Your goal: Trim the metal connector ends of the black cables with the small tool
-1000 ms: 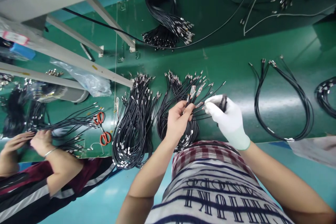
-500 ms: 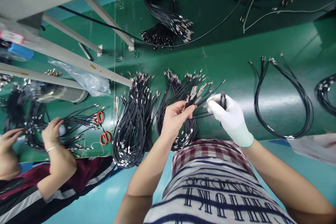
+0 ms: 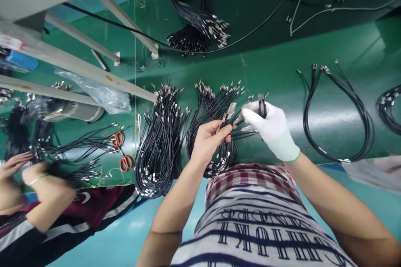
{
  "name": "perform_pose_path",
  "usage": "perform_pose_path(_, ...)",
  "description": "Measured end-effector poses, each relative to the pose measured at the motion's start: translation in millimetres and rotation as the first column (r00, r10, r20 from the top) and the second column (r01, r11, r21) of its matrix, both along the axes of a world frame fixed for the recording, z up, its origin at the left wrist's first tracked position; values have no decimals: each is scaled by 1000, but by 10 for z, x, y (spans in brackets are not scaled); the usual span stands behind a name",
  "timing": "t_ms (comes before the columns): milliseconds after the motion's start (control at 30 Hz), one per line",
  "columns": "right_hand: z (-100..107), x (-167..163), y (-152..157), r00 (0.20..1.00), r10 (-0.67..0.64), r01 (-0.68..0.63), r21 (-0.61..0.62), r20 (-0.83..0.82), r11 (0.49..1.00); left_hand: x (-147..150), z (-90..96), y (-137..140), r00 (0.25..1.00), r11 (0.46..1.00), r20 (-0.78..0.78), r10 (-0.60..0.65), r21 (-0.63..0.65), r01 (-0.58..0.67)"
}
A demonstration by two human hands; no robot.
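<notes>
My bare left hand (image 3: 209,137) is closed around a bunch of thin black cables (image 3: 226,122), whose metal-tipped ends fan out beyond its fingers. Some of these ends carry pale and orange tags. Close to its right, my right hand (image 3: 266,123) wears a white glove, with thumb and fingers pinched at the tip of one cable of the bunch; the exact contact is small and partly hidden. A black band-like piece (image 3: 262,106) sits across the gloved fingers. Under my left hand lies a looped cable bundle (image 3: 194,125), and left of it a thicker bundle (image 3: 159,146).
Green tabletop (image 3: 275,75) bears another bundle (image 3: 191,12) at the back and a loose cable loop (image 3: 340,125) to the right. Orange-handled scissors (image 3: 126,162) lie left, near a co-worker's hands (image 3: 33,171). Grey metal frame legs (image 3: 125,21) and a plastic bag (image 3: 106,96) stand nearby.
My gloved right hand has shifted slightly left and up, closer to the cable ends in my left hand. The co-worker's right hand has moved left.
</notes>
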State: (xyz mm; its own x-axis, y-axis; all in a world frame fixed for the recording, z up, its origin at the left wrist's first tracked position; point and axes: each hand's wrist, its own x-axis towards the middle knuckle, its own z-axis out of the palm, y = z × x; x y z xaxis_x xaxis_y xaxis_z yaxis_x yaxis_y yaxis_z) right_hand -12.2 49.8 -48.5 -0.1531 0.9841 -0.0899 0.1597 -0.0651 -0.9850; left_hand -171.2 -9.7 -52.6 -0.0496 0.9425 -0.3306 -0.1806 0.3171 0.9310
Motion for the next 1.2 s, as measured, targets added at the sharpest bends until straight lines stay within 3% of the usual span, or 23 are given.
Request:
perform_pose_path(233,-102,136,-160,976,147,-149,0,-162,989,13,-22,24,999,999,-13,51,8,-51)
perform_pose_path(333,-165,239,-201,972,232,-233,73,24,970,20,-19,28,997,999,-53,49,5,-49)
perform_pose_path(467,-169,316,-226,897,294,-362,167,331,917,40,-12,22,995,998,-81,60,10,-59)
perform_pose_path(733,-47,259,-312,729,30,-356,341,684,870,57,-21,17,994,998,-89,60,20,-58)
perform_pose_path(867,-14,243,-334,652,-57,-378,389,756,840,67,-20,10,993,998,-97,66,19,-64)
perform_pose_path(1067,-19,261,-356,709,27,-374,343,704,861,85,-18,12,993,997,-88,73,16,-71)
perform_pose_path(1200,-40,248,-352,679,-21,-335,335,734,881,94,-28,14,993,997,-91,76,14,-75)
